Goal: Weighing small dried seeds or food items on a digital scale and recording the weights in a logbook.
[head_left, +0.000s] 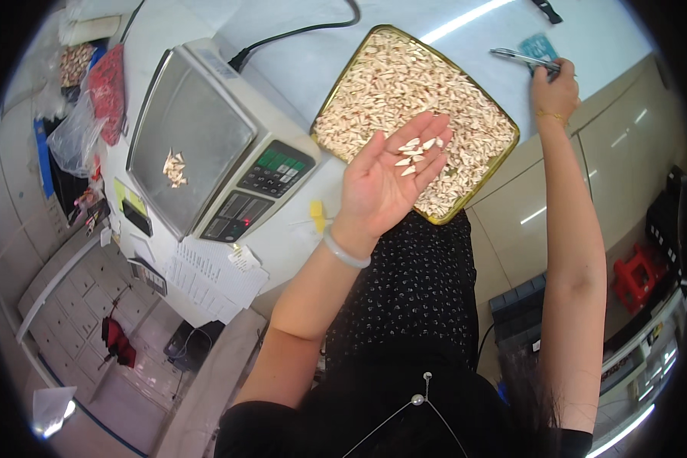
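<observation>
pale slivers [409,171] were borne on the left hand [383,181], spread seemingly against spilling; by the pen [515,56], the right hand [556,93] was curled, grip unclear.

Brown-flecked cream pieces [408,80], gold-rimmed tray [454,215]
Black skirt [401,282] with white specks; white bangle [344,253]; off-white scale [265,124], green display [285,161]; red stool [638,279].

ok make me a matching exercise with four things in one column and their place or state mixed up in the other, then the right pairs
1. pen
2. scale
3. left hand
4. tray

A. full of pale pieces
B. at the right hand
C. has a small pile on top
D. palm up, with a few pieces on it

Pairs: 1-B, 2-C, 3-D, 4-A
</observation>
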Demonstrator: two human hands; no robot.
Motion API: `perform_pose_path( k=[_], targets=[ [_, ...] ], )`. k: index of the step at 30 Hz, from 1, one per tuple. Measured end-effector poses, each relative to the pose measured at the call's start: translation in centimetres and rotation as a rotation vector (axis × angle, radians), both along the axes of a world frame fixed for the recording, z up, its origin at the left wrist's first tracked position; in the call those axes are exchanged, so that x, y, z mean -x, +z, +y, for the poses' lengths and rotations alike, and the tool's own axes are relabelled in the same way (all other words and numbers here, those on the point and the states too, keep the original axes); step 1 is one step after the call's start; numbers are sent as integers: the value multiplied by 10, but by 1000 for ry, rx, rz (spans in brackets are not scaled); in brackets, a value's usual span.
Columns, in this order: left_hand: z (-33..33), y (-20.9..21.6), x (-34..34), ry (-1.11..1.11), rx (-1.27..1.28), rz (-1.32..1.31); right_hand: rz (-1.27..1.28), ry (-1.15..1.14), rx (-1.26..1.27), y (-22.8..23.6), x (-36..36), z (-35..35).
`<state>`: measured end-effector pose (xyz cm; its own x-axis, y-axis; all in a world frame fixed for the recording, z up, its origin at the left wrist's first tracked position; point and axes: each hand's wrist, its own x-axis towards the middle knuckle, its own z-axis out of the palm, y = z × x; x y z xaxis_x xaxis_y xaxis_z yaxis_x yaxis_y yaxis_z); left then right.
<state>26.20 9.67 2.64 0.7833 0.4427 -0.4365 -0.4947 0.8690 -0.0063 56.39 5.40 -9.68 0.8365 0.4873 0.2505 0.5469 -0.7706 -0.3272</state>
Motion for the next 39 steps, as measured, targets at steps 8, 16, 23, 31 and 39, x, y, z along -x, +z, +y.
perform_pose_path(
  k=[8, 16, 23, 31, 39],
  targets=[
    [-4, 15, -4, -42, -33, -51, 22, 20, 4, 4, -1, -3],
    [-6, 22, -6, -102, -95, -30, 30, 19, 21, 5, 0, -3],
    [-7, 25, -7, -163, -199, 87, -7, 18, -4, 6, 2, -1],
    [-8, 22, -5, -136, -123, 62, 15, 3, 9, 5, -3, -2],
    [-10, 16, -3, -188, -226, 235, -6, 21, -7, 3, -4, -3]
  ],
)
